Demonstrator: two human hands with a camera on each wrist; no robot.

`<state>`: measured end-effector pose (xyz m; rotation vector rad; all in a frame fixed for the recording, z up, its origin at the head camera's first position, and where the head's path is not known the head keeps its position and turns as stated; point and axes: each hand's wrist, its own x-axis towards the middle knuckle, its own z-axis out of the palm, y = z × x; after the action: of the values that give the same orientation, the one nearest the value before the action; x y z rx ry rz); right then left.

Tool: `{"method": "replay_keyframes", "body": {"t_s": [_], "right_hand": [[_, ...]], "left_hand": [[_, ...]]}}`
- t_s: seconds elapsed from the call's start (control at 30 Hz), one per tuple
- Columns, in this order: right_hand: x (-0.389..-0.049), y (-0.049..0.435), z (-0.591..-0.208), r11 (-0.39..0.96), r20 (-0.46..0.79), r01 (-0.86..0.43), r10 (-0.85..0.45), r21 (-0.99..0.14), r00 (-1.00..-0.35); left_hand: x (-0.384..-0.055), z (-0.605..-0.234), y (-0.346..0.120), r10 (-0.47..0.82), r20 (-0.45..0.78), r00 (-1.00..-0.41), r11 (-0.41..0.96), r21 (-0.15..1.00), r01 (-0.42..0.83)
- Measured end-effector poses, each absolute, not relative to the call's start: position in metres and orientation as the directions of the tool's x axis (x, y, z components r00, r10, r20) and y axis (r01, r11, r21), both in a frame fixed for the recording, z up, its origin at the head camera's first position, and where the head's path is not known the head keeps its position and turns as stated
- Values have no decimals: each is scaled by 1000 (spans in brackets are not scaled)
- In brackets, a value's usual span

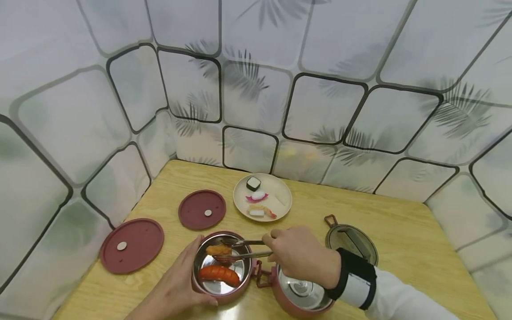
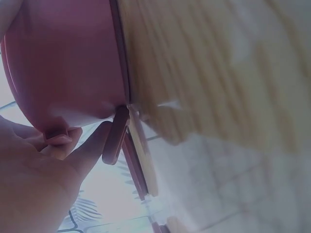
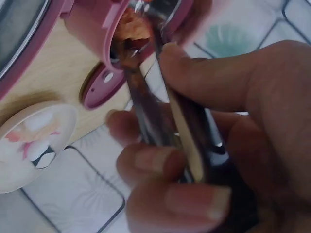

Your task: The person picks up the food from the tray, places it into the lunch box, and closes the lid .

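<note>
My left hand grips the side of a small pink steel-lined pot, thumb at the near rim and fingers at the far left. In the left wrist view its fingers reach round beside the pot's handle. Inside the pot lies a scored red sausage, with an orange-brown fried piece behind it. My right hand holds metal tongs from the right, their tips inside the pot at the fried piece. The right wrist view shows the thumb and fingers curled round the tongs.
A second pink pot stands under my right forearm, handles close to the first pot. Behind it lies a dark glass lid. Two maroon discs with white knobs lie left. A cream plate at the back carries several sushi pieces.
</note>
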<state>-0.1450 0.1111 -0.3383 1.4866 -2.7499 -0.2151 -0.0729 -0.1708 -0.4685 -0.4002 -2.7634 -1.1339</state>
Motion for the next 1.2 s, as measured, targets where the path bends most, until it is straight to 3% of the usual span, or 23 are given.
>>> {"method": "replay_keyframes", "body": {"t_s": [0.17,0.47,0.63,0.7,0.77,0.97,1.2], "right_hand": [[-135,103,-340,544,-73,-805,-817,237,-573],[-128,112,-340,478,-128,-852,-851,214,-509],[-137,133,-339,573,-113,-820,-815,-9,-568],[-145,145,-334,599,-63,-792,-800,-118,-596],[-156,158,-329,613,7,-777,-785,-143,-620],[-199,187,-339,742,238,-662,-666,111,-707],[-215,200,-371,840,154,-496,-532,219,-833]], "left_hand": [[-76,-469,-167,203,213,-956,675,676,294],[-73,-468,-166,218,183,-959,671,685,283],[-73,-468,-167,215,172,-961,667,693,273],[-73,-468,-168,214,175,-961,667,693,274],[-73,-469,-169,214,194,-957,668,686,288],[-72,-471,-171,212,227,-951,681,663,310],[-77,-468,-169,236,126,-964,686,681,257]]}}
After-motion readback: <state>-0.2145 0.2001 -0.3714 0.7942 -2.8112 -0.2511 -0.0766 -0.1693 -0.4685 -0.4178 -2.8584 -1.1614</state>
